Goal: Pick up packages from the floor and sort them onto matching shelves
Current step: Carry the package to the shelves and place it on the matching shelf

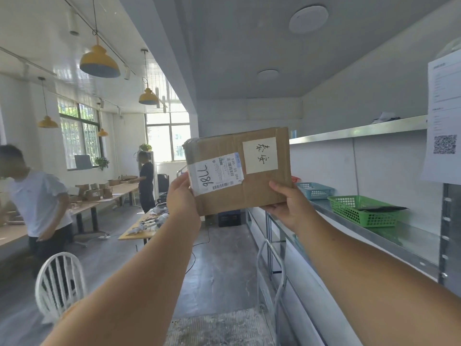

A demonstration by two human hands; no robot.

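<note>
1. Cardboard package [239, 171]: brown box w/ tape, held up at chest-to-head height, centre of view, tilted slightly, well above floor and not on any shelf.
2. Shipping label [215, 174]: white, on box's left part, barcodes plus handwritten "7786" reading sideways.
3. Paper note [260, 155]: cream square on box's upper right, two handwritten characters.
4. Left hand [180, 196]: grasping box at its lower left edge, thumb on the front face beside the label; fingers behind box, hidden.
5. Right hand [290, 206]: grasping box's lower right corner, thumb on the front, palm under bottom edge.
6. Metal shelf unit [361, 128]: runs along right wall, near to far; upper shelf carries some papers at far end.
7. Green basket [359, 211]: on middle shelf, right of box, a dark flat item inside.
8. Blue basket [314, 190]: same shelf, just beyond green one, nearer the box.
9. Printed sheet [444, 121]: w/ QR code, fixed to shelf upright at far right.
10. White chair [59, 278]: near left, spindle back.
11. Long tables [104, 196]: left, far side, w/ small cardboard boxes on top.
12. Two persons: one in white tee [40, 198] at left edge, one in dark top [146, 181] by far table.
13. Yellow pendant lamps [99, 62]: hang from ceiling, left.
</note>
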